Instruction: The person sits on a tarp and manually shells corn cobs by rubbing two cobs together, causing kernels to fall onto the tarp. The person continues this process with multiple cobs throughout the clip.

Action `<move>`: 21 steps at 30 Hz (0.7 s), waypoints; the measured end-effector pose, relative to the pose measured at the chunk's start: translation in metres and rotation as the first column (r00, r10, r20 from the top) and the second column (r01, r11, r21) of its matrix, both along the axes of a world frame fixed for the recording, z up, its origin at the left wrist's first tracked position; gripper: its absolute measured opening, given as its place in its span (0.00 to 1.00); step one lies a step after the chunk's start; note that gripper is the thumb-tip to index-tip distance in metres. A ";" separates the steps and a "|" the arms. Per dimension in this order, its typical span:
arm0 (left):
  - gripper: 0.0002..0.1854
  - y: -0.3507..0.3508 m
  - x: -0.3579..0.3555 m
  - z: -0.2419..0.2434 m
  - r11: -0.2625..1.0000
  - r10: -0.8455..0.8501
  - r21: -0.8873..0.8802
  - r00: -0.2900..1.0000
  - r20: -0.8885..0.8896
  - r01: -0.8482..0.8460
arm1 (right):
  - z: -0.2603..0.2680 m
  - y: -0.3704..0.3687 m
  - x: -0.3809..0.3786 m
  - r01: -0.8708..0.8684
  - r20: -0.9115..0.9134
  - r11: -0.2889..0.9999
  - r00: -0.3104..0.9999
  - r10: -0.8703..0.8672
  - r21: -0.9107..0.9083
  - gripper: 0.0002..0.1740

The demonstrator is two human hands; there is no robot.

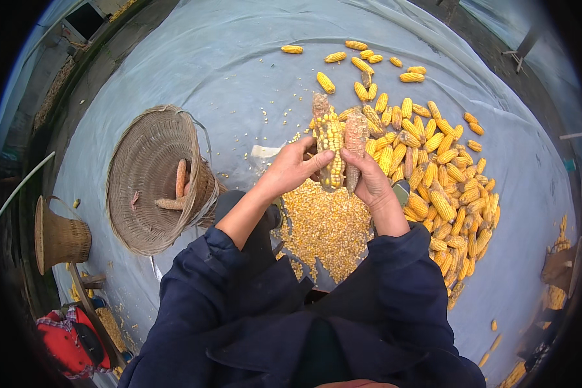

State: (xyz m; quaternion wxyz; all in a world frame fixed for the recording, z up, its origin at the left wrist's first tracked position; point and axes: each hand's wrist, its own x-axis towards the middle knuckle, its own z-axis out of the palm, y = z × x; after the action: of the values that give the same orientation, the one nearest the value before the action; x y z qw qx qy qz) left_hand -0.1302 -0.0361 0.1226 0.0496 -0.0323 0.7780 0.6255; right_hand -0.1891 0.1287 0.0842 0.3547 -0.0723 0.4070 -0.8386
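Observation:
My left hand (296, 164) grips a partly shelled corn cob (330, 145) whose yellow kernels still cover its lower part, while its reddish top is bare. Close beside it, my right hand (371, 177) holds a bare, pinkish corn cob (356, 145), with the thumb near the kernels of the other cob. Both cobs stand nearly parallel in front of me. Loose corn kernels (325, 228) lie heaped below my hands, between my legs. A large pile of unshelled yellow corn ears (441, 194) spreads to the right and beyond.
A wide wicker basket (148, 184) at the left holds several bare cobs (180, 178). A smaller basket (65, 236) stands farther left. Pale plastic sheeting (223, 63) covers the ground. A person in a red garment (72, 342) is partly visible at the lower left.

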 end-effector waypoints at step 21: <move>0.20 -0.011 -0.029 -0.048 0.862 0.502 0.123 0.795 -0.340 -0.492 | -0.005 -0.028 0.007 -0.005 0.086 0.999 0.996 0.001 0.050 0.26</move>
State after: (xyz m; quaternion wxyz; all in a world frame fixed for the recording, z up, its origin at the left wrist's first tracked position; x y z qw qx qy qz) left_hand -0.1595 -0.0469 0.0748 -0.2592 -0.1195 0.7289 0.6223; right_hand -0.1817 0.1008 0.0793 0.3748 -0.0278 0.4123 -0.8299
